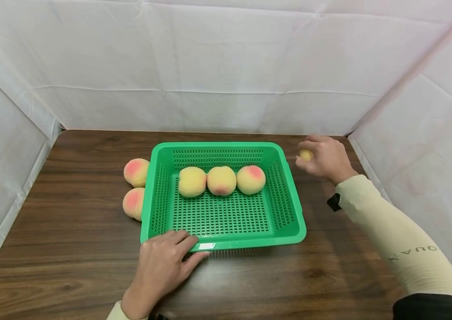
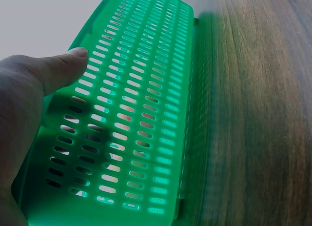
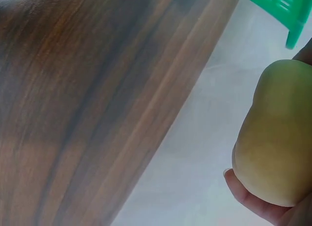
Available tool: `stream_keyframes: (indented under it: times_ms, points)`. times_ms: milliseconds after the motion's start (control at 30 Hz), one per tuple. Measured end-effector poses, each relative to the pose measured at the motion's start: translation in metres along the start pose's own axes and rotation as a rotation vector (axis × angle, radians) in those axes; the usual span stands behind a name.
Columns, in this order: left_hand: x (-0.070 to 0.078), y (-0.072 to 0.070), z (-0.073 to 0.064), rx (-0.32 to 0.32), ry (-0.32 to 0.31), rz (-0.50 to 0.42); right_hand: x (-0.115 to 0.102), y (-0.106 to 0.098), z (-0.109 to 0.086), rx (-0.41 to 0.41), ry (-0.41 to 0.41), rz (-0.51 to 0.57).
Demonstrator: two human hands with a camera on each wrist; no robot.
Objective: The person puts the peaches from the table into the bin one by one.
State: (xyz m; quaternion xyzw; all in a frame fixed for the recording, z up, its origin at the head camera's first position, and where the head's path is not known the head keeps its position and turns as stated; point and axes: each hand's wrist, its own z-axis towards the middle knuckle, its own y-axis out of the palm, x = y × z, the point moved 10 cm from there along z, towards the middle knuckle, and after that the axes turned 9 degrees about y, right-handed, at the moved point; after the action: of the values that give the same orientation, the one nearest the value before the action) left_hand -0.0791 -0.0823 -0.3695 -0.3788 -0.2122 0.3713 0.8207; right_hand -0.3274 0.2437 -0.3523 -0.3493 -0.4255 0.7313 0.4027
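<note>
A green plastic basket (image 1: 226, 245) with slotted walls holds three yellow peaches with pink blush in a row, among them a middle peach (image 1: 221, 181). My left hand (image 1: 166, 262) grips its near rim toward the left corner, fingers over the edge. In the left wrist view the thumb (image 2: 63, 67) lies against the outside wall. To the right of the basket, my right hand (image 1: 323, 158) holds another peach (image 3: 275, 133), mostly hidden by the hand in the head view. That peach is apart from the basket.
Two more peaches, an upper one (image 1: 136, 172) and a lower one (image 1: 133, 203), lie against the basket's left side. Everything stands on a dark wooden table (image 1: 70, 249). White sheeting (image 1: 226, 66) rises behind and at both sides.
</note>
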Motion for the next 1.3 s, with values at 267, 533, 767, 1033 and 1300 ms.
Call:
stream_keyframes:
  times_ms: [267, 533, 767, 1033, 1300]
  points:
    - [0.000, 0.000, 0.001, -0.005, 0.000, -0.005, -0.013, -0.010, 0.007, 0.031, -0.063, -0.004]
    - [-0.002, 0.001, 0.001, -0.008, -0.003, -0.001, -0.030, -0.015, 0.013, 0.037, -0.114, 0.030]
    - [-0.001, 0.000, 0.001, 0.008, -0.006, 0.000, -0.053, -0.020, 0.017, 0.063, -0.185, 0.046]
    - [-0.001, -0.001, 0.001, 0.017, -0.006, -0.005, -0.082, -0.023, 0.021, 0.080, -0.271, 0.077]
    - [0.000, -0.002, 0.001, 0.036, 0.007, -0.009, -0.111, -0.026, 0.024, 0.064, -0.343, 0.105]
